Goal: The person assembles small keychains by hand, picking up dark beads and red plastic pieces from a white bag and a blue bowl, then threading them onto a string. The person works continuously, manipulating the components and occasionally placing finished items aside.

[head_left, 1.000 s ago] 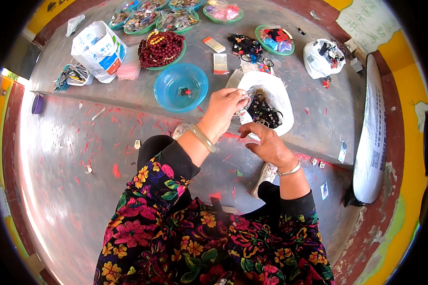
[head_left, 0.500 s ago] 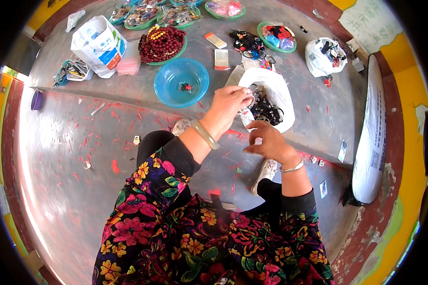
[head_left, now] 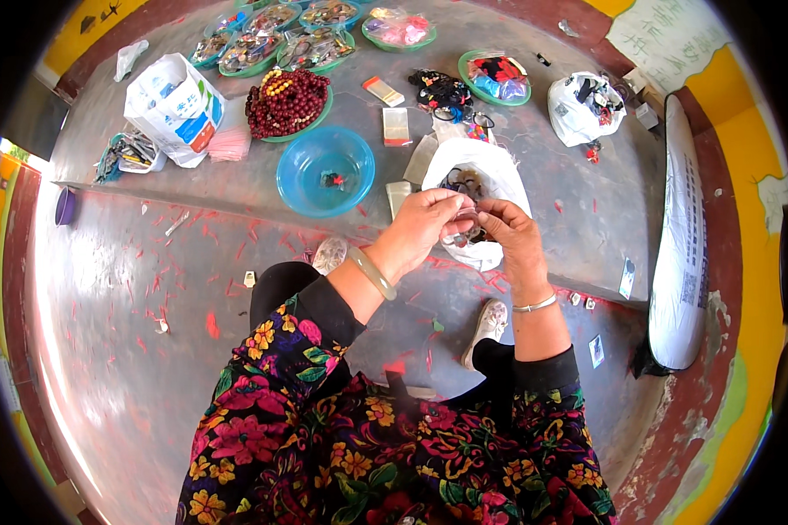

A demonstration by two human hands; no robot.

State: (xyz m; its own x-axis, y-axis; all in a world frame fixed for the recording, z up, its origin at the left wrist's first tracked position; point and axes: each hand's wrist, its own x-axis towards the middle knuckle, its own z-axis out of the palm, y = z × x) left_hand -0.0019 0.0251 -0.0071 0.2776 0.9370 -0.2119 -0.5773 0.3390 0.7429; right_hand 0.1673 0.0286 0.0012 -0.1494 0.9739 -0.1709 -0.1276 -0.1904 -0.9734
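My left hand [head_left: 425, 226] and my right hand [head_left: 515, 236] meet in front of me, fingertips pinched together. Between them is a small pinkish, ring-shaped band [head_left: 467, 215]; its exact kind is hard to make out. Just beneath and beyond the fingers stands an open white bag [head_left: 502, 175]. Dark looped items [head_left: 466, 182] show inside it, partly hidden by my hands. Left of the bag is a blue translucent plastic basin [head_left: 293, 179] with a small red and dark piece [head_left: 332, 179] at its bottom.
Dark red bead strings [head_left: 280, 103] fill a green tray. Several trays of packaged trinkets [head_left: 311, 48] stand farther back. A white printed bag [head_left: 171, 114] is at the left, another stuffed white bag [head_left: 578, 118] at the right. A raised ledge edge [head_left: 193, 207] crosses the floor.
My right hand has moved up to join the left, and both now pinch the ring-shaped band. The view has shifted slightly, and the white bag's opening appears lower and more to the left.
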